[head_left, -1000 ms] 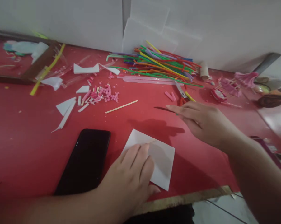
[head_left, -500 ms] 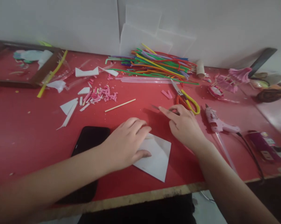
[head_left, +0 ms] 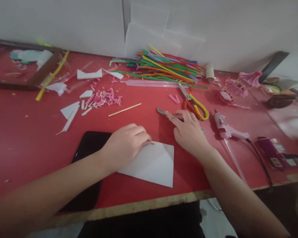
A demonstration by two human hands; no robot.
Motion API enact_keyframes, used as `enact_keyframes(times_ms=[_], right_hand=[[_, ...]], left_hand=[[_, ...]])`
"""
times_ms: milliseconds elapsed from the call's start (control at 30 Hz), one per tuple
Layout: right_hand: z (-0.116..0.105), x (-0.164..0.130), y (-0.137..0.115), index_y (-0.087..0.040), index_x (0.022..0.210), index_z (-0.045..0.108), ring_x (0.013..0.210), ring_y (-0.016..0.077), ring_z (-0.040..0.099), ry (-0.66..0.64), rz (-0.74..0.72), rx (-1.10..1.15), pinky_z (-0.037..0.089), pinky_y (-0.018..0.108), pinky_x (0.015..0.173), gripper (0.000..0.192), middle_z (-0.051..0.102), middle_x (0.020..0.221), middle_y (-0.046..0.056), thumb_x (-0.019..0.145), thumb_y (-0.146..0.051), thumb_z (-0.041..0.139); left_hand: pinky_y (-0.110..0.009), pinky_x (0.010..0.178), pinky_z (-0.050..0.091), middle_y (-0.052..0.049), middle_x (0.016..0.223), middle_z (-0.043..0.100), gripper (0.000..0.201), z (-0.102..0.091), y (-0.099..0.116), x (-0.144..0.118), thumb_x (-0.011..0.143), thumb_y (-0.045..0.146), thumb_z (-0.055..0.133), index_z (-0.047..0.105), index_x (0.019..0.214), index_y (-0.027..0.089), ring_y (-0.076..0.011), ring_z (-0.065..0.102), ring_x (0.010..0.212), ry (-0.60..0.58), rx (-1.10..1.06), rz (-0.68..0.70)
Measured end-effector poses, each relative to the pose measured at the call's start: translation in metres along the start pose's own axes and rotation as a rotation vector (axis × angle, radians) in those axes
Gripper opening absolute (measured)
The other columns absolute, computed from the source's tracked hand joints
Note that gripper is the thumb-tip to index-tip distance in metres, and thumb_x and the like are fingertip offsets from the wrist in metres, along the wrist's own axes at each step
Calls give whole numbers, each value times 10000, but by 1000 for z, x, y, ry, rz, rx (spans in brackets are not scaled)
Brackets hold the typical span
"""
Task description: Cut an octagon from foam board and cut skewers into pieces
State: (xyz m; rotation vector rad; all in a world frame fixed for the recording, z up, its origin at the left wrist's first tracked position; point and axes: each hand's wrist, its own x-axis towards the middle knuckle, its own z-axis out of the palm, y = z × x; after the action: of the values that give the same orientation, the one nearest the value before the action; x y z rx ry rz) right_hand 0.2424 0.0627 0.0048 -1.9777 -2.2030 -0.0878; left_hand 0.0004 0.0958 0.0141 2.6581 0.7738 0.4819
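Observation:
My left hand presses down on a white piece of paper or card near the table's front edge. Its fingers are closed together over a thin wooden stick, of which only a short tip shows. The thumb is hidden behind the hand. To the right of the card, my right hand is closed around a craft knife, index finger along the top and dark blade pointing left. Most of the knife's handle is covered by the hand. Scissors with yellow and orange handles lie just beyond it.
A black phone lies partly under my left forearm. Another wooden stick, pink clippings and white scraps lie behind. Pipe cleaners are heaped by the wall. On the right are a glue gun and a purple power socket.
My left hand has closed its spread fingers down at the card's top edge. The card has turned slightly and shows more of its surface. The knife's blade is now seen more broadly.

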Motion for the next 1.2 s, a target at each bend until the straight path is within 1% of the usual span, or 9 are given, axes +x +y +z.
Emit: enact_keyframes(times_ms=[133,300,467,700,800,867,1000,1100,1200], right_hand=[[1,2,7,-208,1328,650,1039,322,551,135,-1,90,508,520,890,577,601,1179,150,791,-61,499],[-10,3,-3,-217,1124,709,943,232,648,343,-182,506,532,412,851,294,702,989,86,916,-146,514],[-13,2,-22,-237,953,693,852,204,646,302,-398,620,515,396,845,74,727,875,40,932,-266,628],[-5,4,-23,-250,974,704,859,203,670,210,-437,679,542,391,821,112,748,888,36,954,-235,595],[-3,4,-21,-220,965,709,870,201,682,212,-364,595,547,363,800,151,749,895,52,950,-182,563],[-2,3,-19,-203,940,709,858,209,687,208,-265,507,548,360,787,162,746,882,64,933,-154,555],[-1,3,-15,-203,940,701,819,209,697,201,-132,446,544,333,714,142,755,901,68,914,-161,568],[-3,4,-16,-212,936,679,791,204,699,214,-59,476,531,324,678,133,758,910,65,910,-164,558],[-4,4,-16,-210,930,641,711,184,691,124,27,581,518,318,650,123,749,855,50,918,-165,527]], left_hand=[[-319,794,470,-49,928,691,185,0,-5,2,1009,253,505,667,978,169,-196,624,874,115,-95,-21],[-240,727,484,-10,931,711,107,-3,-6,5,975,261,552,634,1002,199,-143,658,822,193,-263,-152],[-223,686,499,15,872,712,99,-5,-5,4,940,311,585,622,956,220,-136,668,785,181,-354,-254],[-247,732,555,1,891,723,163,-5,-5,4,919,389,624,635,943,228,-161,695,842,186,-486,-337],[-330,872,566,-51,1091,711,276,-5,-5,2,929,447,614,598,1091,225,-203,689,1005,204,-512,-329],[-453,1014,511,-137,1336,598,627,-8,-5,-3,833,599,689,502,1285,208,-294,592,1223,166,-439,-241],[-612,1077,401,-227,1448,439,1218,-18,-7,-12,469,746,847,356,1425,173,-440,401,1364,-155,-221,-3],[-563,1039,431,-169,1339,523,1123,-23,-11,-12,467,624,913,411,1372,188,-393,485,1268,-264,-178,3],[-490,1034,434,-128,1296,575,914,-23,-17,-6,619,539,879,448,1353,205,-338,515,1236,-237,-180,31]])
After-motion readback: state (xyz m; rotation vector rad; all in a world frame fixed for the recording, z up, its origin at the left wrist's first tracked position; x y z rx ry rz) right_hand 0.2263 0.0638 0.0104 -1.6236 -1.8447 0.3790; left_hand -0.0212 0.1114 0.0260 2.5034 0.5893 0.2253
